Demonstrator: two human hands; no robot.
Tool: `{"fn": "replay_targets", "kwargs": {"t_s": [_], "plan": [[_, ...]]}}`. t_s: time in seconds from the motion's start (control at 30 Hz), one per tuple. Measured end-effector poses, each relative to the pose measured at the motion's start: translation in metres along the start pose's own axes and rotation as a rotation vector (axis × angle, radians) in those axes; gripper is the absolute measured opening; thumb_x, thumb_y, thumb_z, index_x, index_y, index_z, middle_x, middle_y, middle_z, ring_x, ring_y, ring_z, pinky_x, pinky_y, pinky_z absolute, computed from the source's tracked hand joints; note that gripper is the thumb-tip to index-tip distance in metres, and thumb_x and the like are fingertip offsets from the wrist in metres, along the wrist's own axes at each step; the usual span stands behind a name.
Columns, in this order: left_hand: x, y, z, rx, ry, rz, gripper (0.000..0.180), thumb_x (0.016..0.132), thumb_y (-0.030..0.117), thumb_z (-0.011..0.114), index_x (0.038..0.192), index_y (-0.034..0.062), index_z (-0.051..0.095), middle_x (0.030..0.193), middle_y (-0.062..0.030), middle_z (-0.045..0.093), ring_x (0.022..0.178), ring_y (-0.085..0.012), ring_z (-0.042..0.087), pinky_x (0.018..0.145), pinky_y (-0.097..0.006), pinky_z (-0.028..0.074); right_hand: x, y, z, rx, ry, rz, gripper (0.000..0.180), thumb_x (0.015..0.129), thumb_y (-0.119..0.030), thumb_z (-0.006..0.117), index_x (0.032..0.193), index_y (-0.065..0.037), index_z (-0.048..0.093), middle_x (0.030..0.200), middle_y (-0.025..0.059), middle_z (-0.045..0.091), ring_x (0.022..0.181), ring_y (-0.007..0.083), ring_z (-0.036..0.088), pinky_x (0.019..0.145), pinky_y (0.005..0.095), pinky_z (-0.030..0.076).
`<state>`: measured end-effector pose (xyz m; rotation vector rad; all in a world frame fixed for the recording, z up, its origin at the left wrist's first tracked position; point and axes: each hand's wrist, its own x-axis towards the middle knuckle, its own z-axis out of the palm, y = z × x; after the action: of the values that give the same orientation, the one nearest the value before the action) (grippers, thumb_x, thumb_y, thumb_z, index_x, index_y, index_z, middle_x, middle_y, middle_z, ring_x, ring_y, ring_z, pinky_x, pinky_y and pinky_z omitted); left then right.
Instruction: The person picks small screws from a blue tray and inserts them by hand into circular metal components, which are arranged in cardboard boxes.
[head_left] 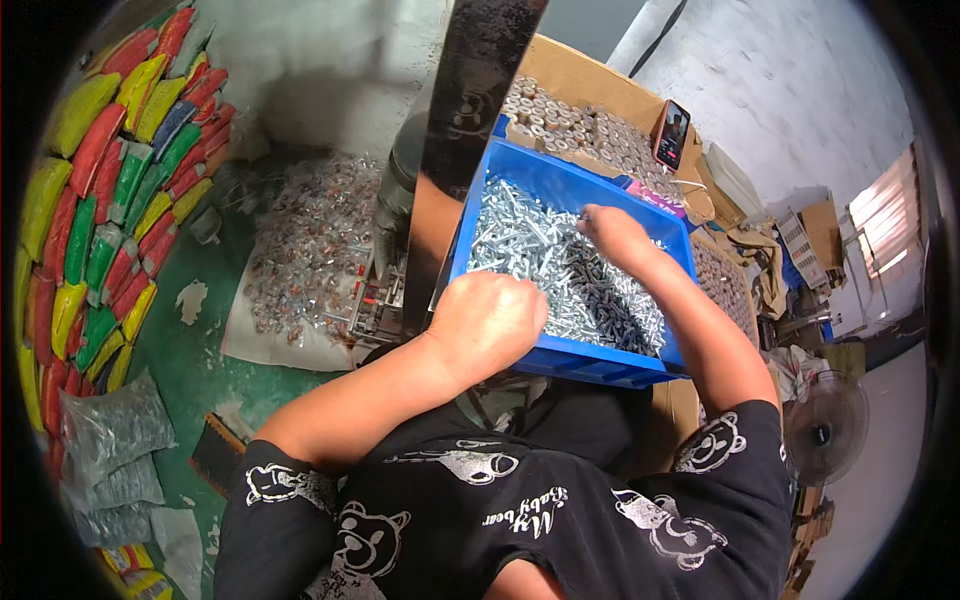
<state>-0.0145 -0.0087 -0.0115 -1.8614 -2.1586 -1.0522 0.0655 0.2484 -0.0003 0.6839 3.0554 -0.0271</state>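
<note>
A blue plastic bin (600,362) stands in front of me, filled with loose silver screw-like metal pieces (512,222). A band of dark pieces of similar shape (605,292) runs through them on the right side. My left hand (488,318) is closed in a fist at the bin's near left edge; its fingers are turned away, and whatever it holds is hidden. Over the far middle of the bin, my right hand (618,238) has its fingers drawn together just above the metal pieces. Anything between those fingertips is too small to name.
A tall dark metal column (465,130) rises left of the bin. Behind it, a cardboard box holds round pieces (560,118), with a phone (673,135) propped there. Small packets (310,245) cover a floor sheet. Colourful sacks (110,190) line the left; a fan (825,432) stands right.
</note>
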Motion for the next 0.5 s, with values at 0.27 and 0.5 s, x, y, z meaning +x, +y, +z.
{"fn": "replay_targets", "kwargs": {"t_s": [0.27, 0.5], "plan": [[0.001, 0.005, -0.001, 0.066, -0.026, -0.024, 0.032, 0.085, 0.026, 0.055, 0.063, 0.0041, 0.065, 0.06, -0.0179, 0.062, 0.058, -0.0349, 0.063, 0.058, -0.045, 0.052, 0.035, -0.063, -0.058, 0.083, 0.119, -0.047, 0.033, 0.086, -0.029, 0.061, 0.086, 0.004, 0.065, 0.089, 0.0273, 0.064, 0.089, 0.042, 0.062, 0.08, 0.049, 0.048], [0.004, 0.01, 0.003, 0.088, -0.079, -0.117, 0.035, 0.086, 0.029, 0.052, 0.065, 0.0041, 0.065, 0.066, -0.0194, 0.063, 0.063, -0.0379, 0.063, 0.063, -0.048, 0.051, 0.113, -0.098, -0.047, 0.655, 0.266, -0.099, 0.037, 0.084, -0.029, 0.061, 0.104, 0.002, 0.066, 0.092, 0.0226, 0.068, 0.086, 0.0315, 0.068, 0.081, 0.0415, 0.052]]}}
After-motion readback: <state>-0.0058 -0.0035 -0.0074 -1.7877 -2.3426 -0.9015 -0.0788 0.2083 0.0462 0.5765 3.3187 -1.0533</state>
